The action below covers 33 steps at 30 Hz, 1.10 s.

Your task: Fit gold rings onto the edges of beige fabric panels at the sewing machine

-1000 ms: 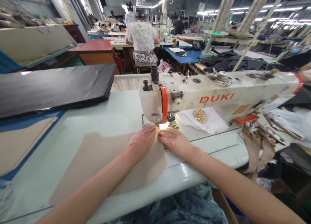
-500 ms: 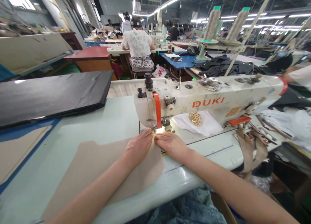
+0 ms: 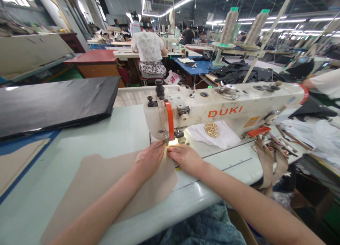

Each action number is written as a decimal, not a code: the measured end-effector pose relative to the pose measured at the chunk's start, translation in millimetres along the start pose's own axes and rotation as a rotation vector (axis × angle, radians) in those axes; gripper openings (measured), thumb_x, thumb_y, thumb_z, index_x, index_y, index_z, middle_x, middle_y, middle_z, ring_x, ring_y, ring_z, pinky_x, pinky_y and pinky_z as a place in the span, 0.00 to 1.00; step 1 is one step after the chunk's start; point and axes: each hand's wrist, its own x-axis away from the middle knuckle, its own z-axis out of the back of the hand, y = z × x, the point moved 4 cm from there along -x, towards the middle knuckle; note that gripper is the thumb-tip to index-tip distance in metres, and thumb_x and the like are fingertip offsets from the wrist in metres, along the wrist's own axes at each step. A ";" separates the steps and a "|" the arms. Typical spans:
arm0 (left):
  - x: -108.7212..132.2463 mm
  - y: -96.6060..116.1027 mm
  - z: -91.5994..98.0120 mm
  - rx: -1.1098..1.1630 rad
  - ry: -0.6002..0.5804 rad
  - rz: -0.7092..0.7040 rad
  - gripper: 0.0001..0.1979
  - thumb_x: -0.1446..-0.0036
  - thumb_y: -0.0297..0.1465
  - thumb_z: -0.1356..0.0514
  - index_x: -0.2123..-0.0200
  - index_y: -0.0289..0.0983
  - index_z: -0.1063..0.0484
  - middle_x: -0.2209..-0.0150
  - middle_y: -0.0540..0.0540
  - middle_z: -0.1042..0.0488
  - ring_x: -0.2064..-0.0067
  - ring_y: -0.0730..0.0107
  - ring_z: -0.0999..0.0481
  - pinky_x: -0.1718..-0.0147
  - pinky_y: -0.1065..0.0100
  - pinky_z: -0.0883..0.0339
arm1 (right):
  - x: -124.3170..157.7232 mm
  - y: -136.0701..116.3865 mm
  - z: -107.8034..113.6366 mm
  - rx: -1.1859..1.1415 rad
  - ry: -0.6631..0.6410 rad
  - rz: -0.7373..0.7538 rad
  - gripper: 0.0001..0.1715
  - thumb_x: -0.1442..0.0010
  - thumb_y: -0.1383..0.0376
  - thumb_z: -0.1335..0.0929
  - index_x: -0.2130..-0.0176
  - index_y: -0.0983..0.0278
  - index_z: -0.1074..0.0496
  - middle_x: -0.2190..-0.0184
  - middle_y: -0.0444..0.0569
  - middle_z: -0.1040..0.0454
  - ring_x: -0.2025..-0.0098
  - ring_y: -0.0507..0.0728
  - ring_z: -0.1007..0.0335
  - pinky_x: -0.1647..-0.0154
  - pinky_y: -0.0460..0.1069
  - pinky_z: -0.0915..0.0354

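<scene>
A large beige fabric piece (image 3: 111, 177) lies flat on the pale table, its far edge by the lit needle area of a white sewing machine (image 3: 225, 100). My left hand (image 3: 150, 158) rests on the fabric just left of the presser foot, fingers together and holding it down. Across from it, my right hand (image 3: 184, 158) has its bent fingers closed at the fabric's right edge, close to the needle. The fingertips of both hands nearly meet, and they partly hide the fabric there. An orange guard (image 3: 169, 121) stands directly above them.
Small gold metal rings (image 3: 211, 129) sit on white paper (image 3: 225, 138) under the machine arm. Folded black material (image 3: 58, 105) lies at left. Beige straps (image 3: 265, 163) hang at right. Thread cones (image 3: 228, 27) stand behind. A person in white (image 3: 148, 46) sits farther back.
The whole view has shifted slightly, so things appear a little farther left. Both hands keep almost the same place on the fabric beside the needle.
</scene>
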 end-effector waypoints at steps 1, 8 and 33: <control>-0.2 0.1 0.3 -0.003 0.003 0.000 0.16 0.37 0.28 0.55 0.57 0.34 0.28 0.58 0.41 0.24 0.53 0.64 0.27 0.52 0.65 0.31 | -0.2 0.1 -0.2 -0.002 0.001 0.003 0.06 0.38 0.70 0.35 0.64 0.69 0.28 0.59 0.53 0.26 0.53 0.57 0.32 0.51 0.50 0.35; -0.8 0.1 0.5 -0.012 -0.060 0.075 0.16 0.38 0.27 0.54 0.57 0.35 0.27 0.56 0.41 0.24 0.52 0.63 0.26 0.52 0.64 0.31 | 0.0 -0.1 -0.4 -0.011 0.006 0.007 0.05 0.38 0.71 0.35 0.64 0.69 0.28 0.61 0.53 0.25 0.53 0.57 0.32 0.51 0.50 0.35; 67.8 19.7 43.5 0.141 -0.056 0.259 0.15 0.38 0.28 0.51 0.51 0.34 0.31 0.46 0.40 0.30 0.45 0.65 0.31 0.46 0.62 0.35 | 16.3 -66.0 -3.4 -0.027 0.113 0.195 0.06 0.38 0.71 0.35 0.61 0.70 0.29 0.58 0.54 0.24 0.53 0.57 0.30 0.49 0.52 0.33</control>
